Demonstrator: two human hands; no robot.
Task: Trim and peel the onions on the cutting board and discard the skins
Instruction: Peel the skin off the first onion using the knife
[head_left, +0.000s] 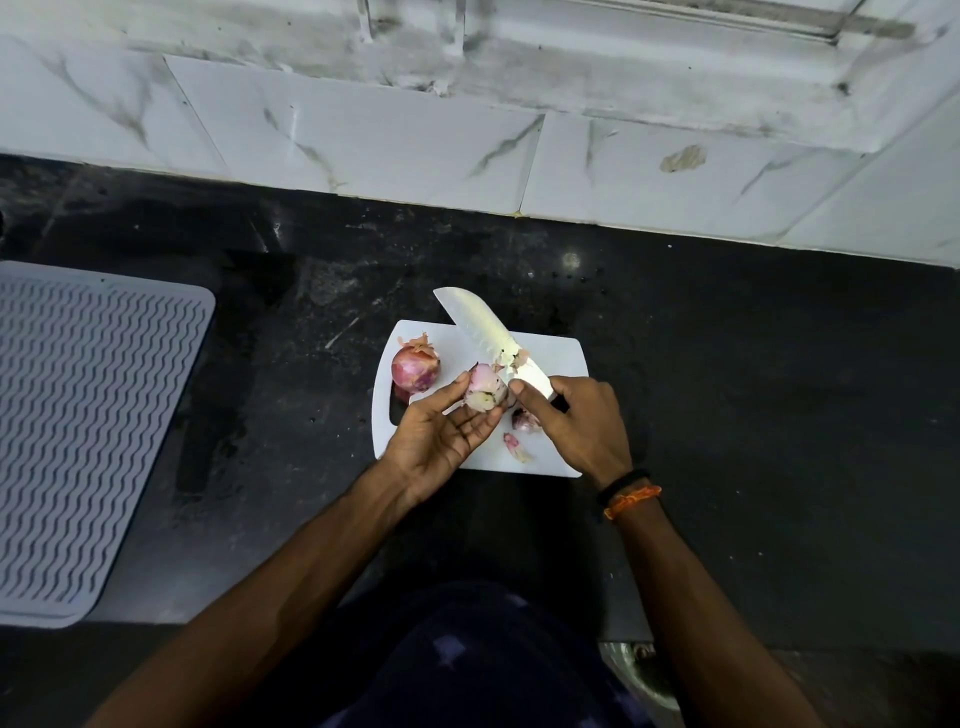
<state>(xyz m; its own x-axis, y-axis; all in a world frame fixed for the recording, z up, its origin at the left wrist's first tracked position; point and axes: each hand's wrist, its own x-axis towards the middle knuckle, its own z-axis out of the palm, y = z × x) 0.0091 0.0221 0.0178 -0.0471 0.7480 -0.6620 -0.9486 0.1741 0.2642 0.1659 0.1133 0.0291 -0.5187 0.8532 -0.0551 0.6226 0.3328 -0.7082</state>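
Note:
A small white cutting board lies on the black counter. My left hand holds a partly peeled pale-pink onion above the board, fingers curled under it. My right hand grips a white-bladed knife by its handle, thumb near the onion, blade pointing away to the upper left with bits of skin stuck on it. A second red onion with its skin on sits at the board's left end. Loose skin pieces lie on the board between my hands.
A grey ribbed drying mat lies on the counter at the left. The white marble-tiled wall runs along the back. A metal object shows at the counter's front edge near my right arm.

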